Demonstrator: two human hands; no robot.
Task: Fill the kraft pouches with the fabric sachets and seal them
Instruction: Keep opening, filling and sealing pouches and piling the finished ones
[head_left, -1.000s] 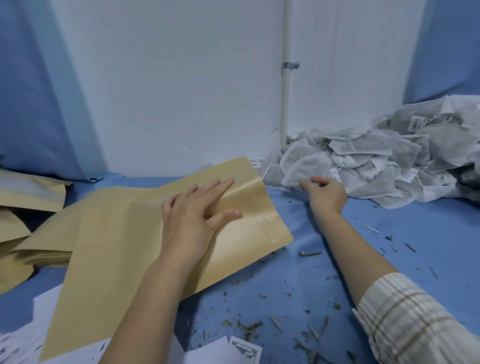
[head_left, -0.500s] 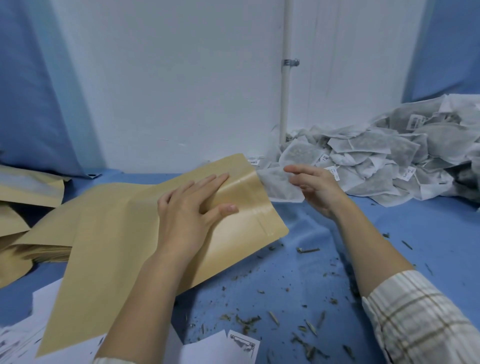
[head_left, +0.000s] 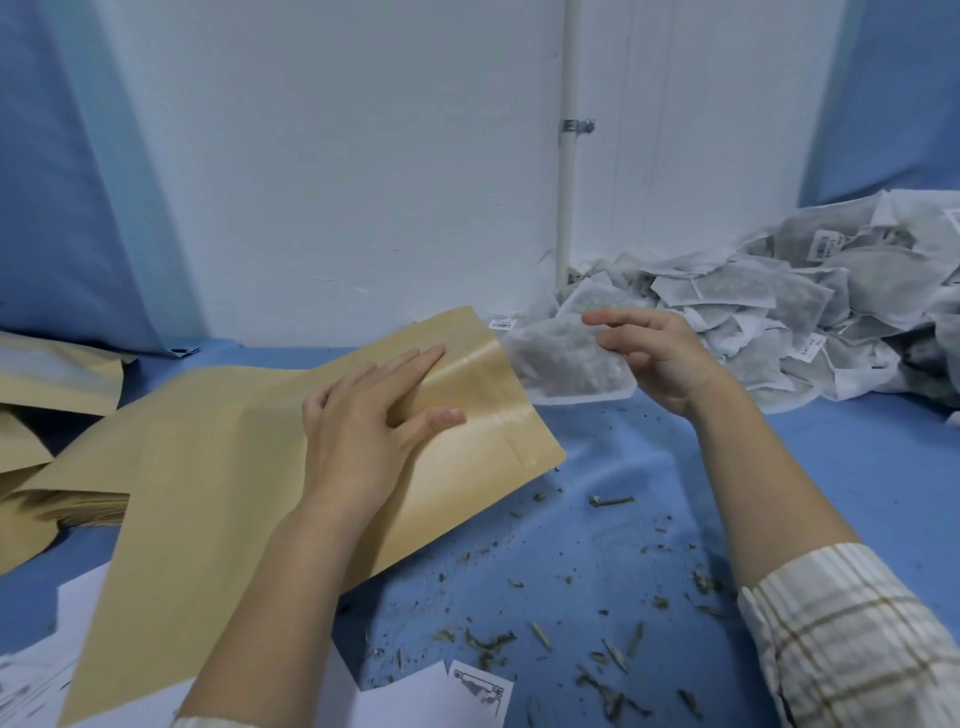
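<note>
surface: blue cloth (head_left: 779, 467), littered with dry herb bits (head_left: 613, 660) | room: white wall (head_left: 337, 156) behind, pipe (head_left: 569, 156) in corner | left hand (head_left: 363, 421) flat, fingers straight, pressing kraft pouch (head_left: 249, 493) near its mouth | right hand (head_left: 654, 358) pinching fabric sachet (head_left: 561, 358) at pouch mouth | sachet pile (head_left: 779, 312) far right | spare pouches (head_left: 52, 374) at left edge | bare cloth right of forearm
</note>
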